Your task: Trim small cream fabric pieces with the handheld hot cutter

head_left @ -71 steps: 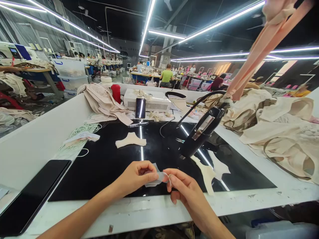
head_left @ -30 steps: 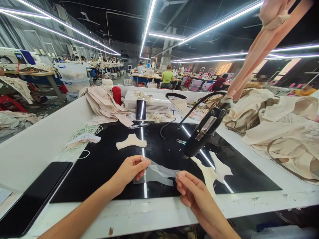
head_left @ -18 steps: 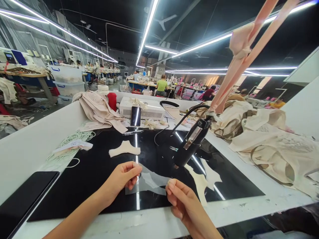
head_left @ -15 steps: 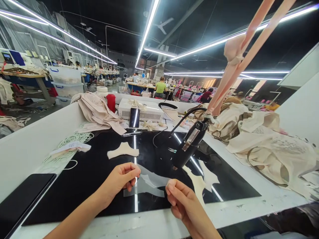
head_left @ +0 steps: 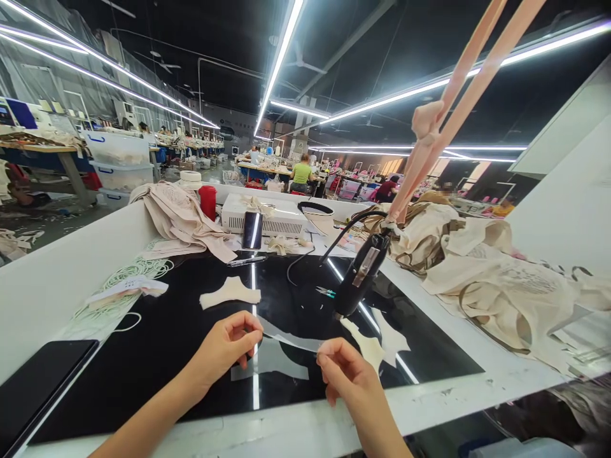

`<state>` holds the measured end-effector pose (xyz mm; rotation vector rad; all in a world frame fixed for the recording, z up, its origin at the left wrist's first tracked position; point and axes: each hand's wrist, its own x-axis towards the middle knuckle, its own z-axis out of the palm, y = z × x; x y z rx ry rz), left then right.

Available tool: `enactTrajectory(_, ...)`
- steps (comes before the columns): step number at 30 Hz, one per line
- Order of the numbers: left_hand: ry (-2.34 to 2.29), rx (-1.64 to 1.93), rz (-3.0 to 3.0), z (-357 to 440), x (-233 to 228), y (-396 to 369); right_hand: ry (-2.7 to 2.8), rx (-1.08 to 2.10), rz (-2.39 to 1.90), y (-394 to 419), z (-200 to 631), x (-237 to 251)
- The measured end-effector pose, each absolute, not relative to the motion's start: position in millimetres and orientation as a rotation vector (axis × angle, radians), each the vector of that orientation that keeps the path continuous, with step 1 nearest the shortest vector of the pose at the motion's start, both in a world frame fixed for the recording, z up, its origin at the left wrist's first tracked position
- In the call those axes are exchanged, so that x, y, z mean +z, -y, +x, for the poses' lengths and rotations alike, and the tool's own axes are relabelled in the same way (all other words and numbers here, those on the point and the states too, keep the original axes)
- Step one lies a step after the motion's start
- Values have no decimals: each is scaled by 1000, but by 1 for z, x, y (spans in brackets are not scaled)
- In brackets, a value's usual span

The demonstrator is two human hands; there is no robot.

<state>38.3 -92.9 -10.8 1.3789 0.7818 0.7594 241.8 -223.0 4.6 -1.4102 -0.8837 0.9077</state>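
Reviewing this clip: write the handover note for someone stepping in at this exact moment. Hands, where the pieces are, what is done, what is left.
Left hand: pinching one end of the thin translucent strip.
Right hand: pinching the other end; strip stretched just above the black work surface.
Nearby: black hanging tool beyond the right hand, cream cut pieces on the surface.
Done: strip spread out flat between the hands.
Left: strip not yet laid down or joined to any piece.

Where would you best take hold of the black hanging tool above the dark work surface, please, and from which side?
Probably around the thick black body of the hanging tool, near its metal plate, coming from the right with the right hand. It hangs tilted, tip down over the dark work surface, with cord and pink strap at the upper end, so the midsection is the free part.
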Motion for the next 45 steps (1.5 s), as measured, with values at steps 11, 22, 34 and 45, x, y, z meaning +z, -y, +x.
enactTrajectory(11, -810, 881, 1381, 39, -8, 98, 857, 633, -1412, 222, 232, -3)
enactTrajectory(22, -780, 932, 1283, 41, 9, 109, 859, 542, -1359, 226, 235, -22)
enactTrajectory(34, -657, 903, 1202, 39, 7, 112, 933, 546, -1317, 234, 228, -24)
enactTrajectory(45, -674, 916, 1244, 39, 9, 112, 969, 554, -1305, 242, 236, -30)
